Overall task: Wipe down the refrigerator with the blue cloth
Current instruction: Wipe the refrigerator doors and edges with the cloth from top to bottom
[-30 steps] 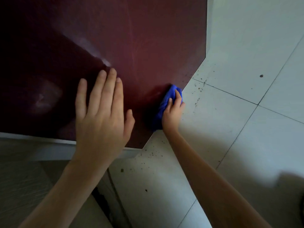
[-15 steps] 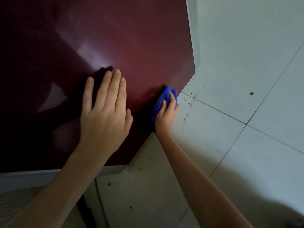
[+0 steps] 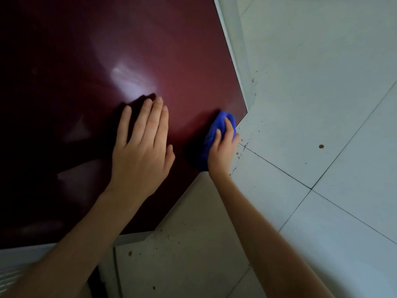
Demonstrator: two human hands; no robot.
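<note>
Edging along now: the right hand [image 3: 223, 153] and its blue cloth [image 3: 211, 138] are sitting closer to the bottom corner of the refrigerator door [image 3: 150, 50] than half a second ago. The left hand [image 3: 141, 151] is staying planted on the same patch of dark red panel.

From the head camera, the blue cloth is lying bunched into a wad under the right hand and pressing against the glossy door right at its edge, just short of the corner. Part of the wad is poking out past the fingertips, and part is trailing down beside the wrist on the side toward the left hand. The right hand is clamping on it, fingers curling over the top of the bundle.

The left hand is lying flat against the door, near the cloth but not touching it, with a strip of bare panel showing between the two. Its fingers are straight and close together, thumb tucked alongside, gripping nothing. A bright sheen is glowing on the panel just beyond its fingertips.

Beyond the right hand, white trim [image 3: 234, 50] is running up the door's edge. Pale floor tiles [image 3: 300, 93] are stretching out on its outer side. A dark grout line [image 3: 279, 168] is passing just beside the knuckles, dark specks [image 3: 245, 145] are scattering close by, and a brown spot [image 3: 321, 146] is sitting well apart.
</note>
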